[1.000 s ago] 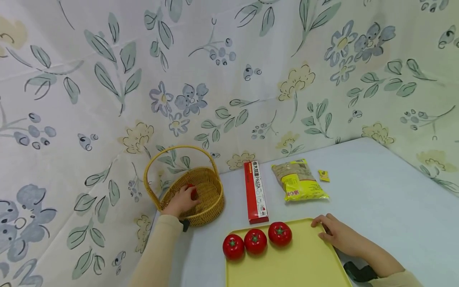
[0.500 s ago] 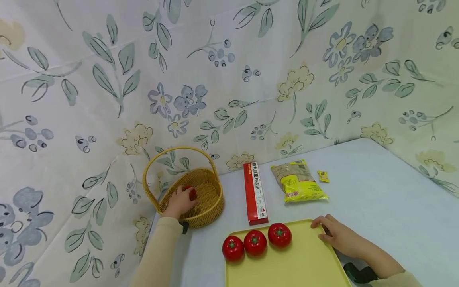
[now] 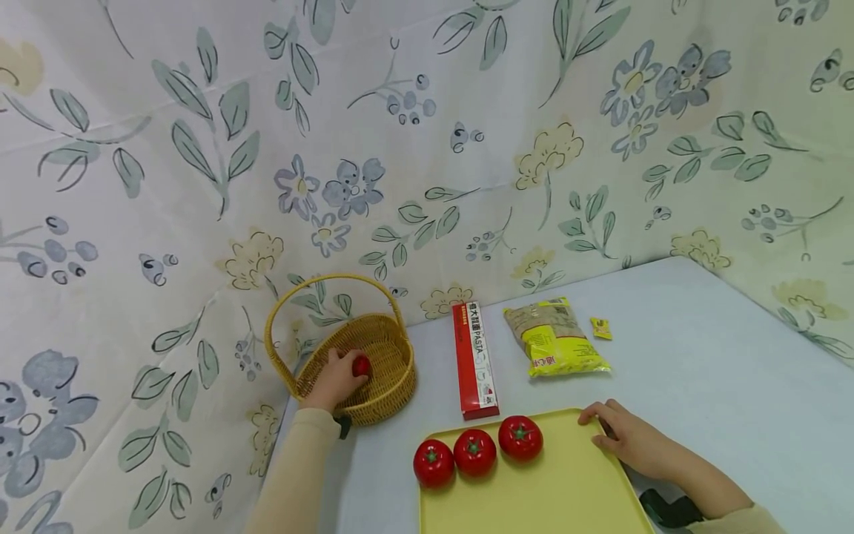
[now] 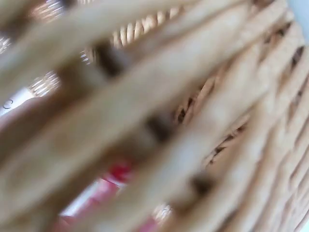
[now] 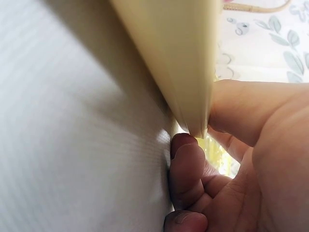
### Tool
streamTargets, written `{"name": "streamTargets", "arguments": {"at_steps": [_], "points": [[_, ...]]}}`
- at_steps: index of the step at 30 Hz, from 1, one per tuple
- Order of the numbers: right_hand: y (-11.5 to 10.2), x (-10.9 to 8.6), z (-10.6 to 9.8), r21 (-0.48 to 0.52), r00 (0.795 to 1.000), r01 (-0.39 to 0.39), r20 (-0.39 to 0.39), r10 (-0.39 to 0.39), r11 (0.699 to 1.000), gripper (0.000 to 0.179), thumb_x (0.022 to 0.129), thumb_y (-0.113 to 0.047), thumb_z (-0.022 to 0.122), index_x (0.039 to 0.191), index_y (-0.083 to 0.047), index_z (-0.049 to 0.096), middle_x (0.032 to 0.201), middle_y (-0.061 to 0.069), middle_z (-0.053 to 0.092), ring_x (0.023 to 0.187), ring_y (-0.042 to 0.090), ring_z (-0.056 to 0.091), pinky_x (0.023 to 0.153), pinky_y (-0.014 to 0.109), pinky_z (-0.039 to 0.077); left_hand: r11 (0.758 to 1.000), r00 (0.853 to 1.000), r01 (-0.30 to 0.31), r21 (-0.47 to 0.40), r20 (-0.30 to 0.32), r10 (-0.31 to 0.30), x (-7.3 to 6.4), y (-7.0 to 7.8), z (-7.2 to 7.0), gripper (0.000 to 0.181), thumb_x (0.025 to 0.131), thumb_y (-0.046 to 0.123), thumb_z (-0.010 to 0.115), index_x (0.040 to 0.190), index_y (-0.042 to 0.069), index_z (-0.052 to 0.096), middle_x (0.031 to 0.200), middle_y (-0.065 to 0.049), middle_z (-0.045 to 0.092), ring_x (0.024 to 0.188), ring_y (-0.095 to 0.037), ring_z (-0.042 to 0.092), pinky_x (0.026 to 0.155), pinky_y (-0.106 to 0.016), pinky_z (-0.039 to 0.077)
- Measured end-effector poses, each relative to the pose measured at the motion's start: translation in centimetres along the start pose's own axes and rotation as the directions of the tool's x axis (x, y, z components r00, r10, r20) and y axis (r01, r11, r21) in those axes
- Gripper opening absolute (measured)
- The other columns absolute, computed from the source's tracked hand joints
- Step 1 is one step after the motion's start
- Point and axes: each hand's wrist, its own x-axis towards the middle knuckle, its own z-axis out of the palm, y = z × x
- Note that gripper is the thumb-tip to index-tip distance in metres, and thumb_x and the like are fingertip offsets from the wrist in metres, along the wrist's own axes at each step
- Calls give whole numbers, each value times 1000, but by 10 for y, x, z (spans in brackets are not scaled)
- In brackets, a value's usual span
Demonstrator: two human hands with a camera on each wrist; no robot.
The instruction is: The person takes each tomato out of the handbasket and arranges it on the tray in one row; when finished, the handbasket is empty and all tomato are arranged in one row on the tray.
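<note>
My left hand (image 3: 339, 380) reaches into the wicker basket (image 3: 394, 397). Its fingers and thumb curl round a small, shiny red round thing (image 3: 361, 366), partly hidden by the hand. The left wrist camera sits against the basket's weave (image 4: 145, 106), with a bit of red showing through a gap. On the other side, my right hand (image 3: 630, 437) grips the far right corner of the yellow tray (image 3: 534, 497). In the right wrist view, the thumb (image 5: 236, 108) lies on one side of the tray's rim (image 5: 188, 72) and curled fingertips (image 5: 187, 166) on the other.
Three red tomatoes (image 3: 475, 452) sit in a row along the tray's far left edge. Behind the tray lie a red and white pasta box (image 3: 475, 363), a yellow bag (image 3: 557, 337) and a small yellow packet (image 3: 601, 328). Flowered cloth (image 3: 427, 148) hangs behind the white table.
Inside the basket, the red thing shows more fully between my left fingers and thumb, slightly lower than before. My right hand stays on the tray corner. The head view has shifted a little.
</note>
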Motion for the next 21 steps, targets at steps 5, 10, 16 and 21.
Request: {"name": "streamTargets", "arguments": {"at_steps": [5,10,16,21], "points": [[0,0,0,5,1000,-8,2,8,1000,21,104,-12,65,124,-10,58,98,1,42,81,5,40,64,28,36,998,1000,-17,67,18,16,0,-2,3,59,99,28,76,151,13,54,141,-36,43,124,-60,52,100,-70,47],[-1,-1,0,3,1000,-12,5,12,1000,21,104,-11,65,123,-10,57,98,1,42,82,5,40,65,28,37,1000,999,-2,5,35,2,-3,-1,5,63,98,34,76,152,12,52,139,-38,43,121,-59,56,101,-69,47],[-3,-1,0,-2,1000,-10,2,10,1000,21,104,-12,65,124,-11,57,99,2,43,83,6,40,66,28,37,994,997,15,-112,82,-5,-6,1,5,60,99,37,75,148,10,52,147,-45,32,123,-55,57,101,-66,48],[-4,0,-1,-16,1000,-14,0,14,1000,22,103,-11,66,123,-11,57,99,2,43,83,5,41,66,28,37,995,999,-13,-103,35,17,-8,7,2,60,96,41,77,145,12,57,135,-29,54,118,-44,61,100,-62,51]]}}
